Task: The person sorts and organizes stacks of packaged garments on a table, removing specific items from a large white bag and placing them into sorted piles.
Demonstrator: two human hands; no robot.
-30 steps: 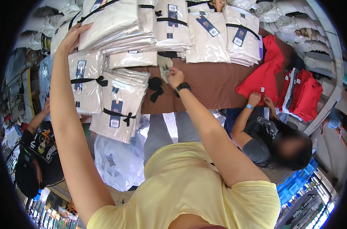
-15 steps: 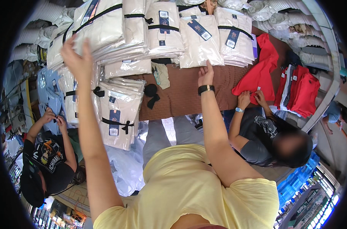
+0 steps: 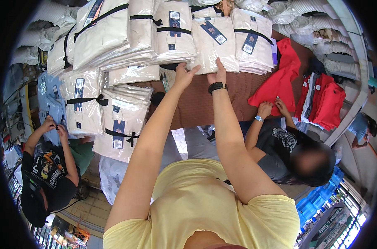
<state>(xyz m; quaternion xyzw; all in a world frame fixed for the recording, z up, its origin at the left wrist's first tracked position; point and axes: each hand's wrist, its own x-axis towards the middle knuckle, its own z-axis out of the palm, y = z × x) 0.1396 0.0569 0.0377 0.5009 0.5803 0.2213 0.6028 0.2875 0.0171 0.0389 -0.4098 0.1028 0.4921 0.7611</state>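
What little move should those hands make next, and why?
Probably close the bare left hand on the near left corner of the flat cream cloth packet in clear plastic with a slanted navy tag: the bare right hand is at its near edge, thumb on top, while the left is open by that corner.

I see dark blue tag (image 3: 210,30) on wrapped garment (image 3: 215,50) just beyond right hand (image 3: 218,76): pale lettering, white barcode patch (image 3: 220,39). Right of that hand's line, strapped stack (image 3: 254,61) bears similar tag. Beyond left hand (image 3: 184,76), banded pile (image 3: 184,46) shows another. Left of left hand, I find tagged tied bundle (image 3: 91,87); farther left, lettered black shirt (image 3: 51,164). Well right of right hand, behind it: white-lettered dark sign (image 3: 333,227).
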